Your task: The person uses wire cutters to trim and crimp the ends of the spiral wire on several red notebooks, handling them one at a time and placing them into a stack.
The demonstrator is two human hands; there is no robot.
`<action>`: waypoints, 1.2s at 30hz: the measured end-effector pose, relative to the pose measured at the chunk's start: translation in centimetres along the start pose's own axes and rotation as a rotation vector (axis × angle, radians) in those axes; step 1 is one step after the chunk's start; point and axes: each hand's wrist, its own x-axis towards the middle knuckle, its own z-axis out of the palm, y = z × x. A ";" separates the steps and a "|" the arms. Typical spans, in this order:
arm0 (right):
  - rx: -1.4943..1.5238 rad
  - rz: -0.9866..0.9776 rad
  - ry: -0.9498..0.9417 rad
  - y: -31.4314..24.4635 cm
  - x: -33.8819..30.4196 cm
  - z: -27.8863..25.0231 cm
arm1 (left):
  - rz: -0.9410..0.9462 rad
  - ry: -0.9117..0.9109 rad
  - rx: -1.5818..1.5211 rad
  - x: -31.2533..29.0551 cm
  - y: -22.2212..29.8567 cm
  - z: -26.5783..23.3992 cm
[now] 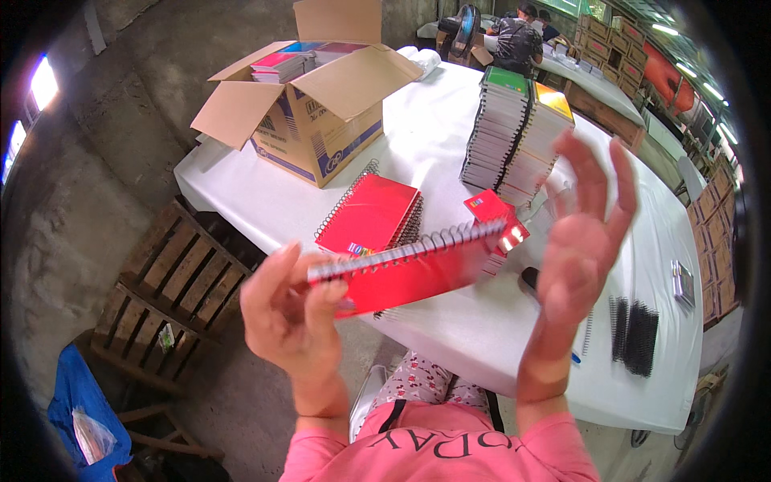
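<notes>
My left hand [293,313] pinches the left end of a red spiral notebook [418,277], holding it above the near edge of the table. Its wire coil runs along the upper side, and the page edges show. My right hand [582,241] is raised off the notebook's right end, fingers spread, blurred by motion and with nothing in it. Behind the held notebook lies a stack of red spiral notebooks [371,210]. Another red notebook or pad [488,207] lies to the right of that stack, partly covered by the held one.
A cardboard box [321,132] with open flaps holds more notebooks at the back left. Tall notebook stacks [514,132] stand at the back right of the white table [434,112]. Black binding coils [638,337] lie at right. A wooden chair [173,289] stands left. A person [518,44] sits farther back.
</notes>
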 end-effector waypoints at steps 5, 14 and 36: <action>-0.218 -0.008 -0.696 -1.0 3.6 5.0 | 0.271 -0.327 0.041 7.9 -1.8 0.3; 0.265 0.678 -0.110 10.3 1.5 6.3 | -0.397 -0.171 0.138 1.4 -12.3 -2.3; -1.076 0.278 -0.028 15.4 -4.8 -2.5 | -0.159 0.423 0.259 -1.4 -11.4 -3.4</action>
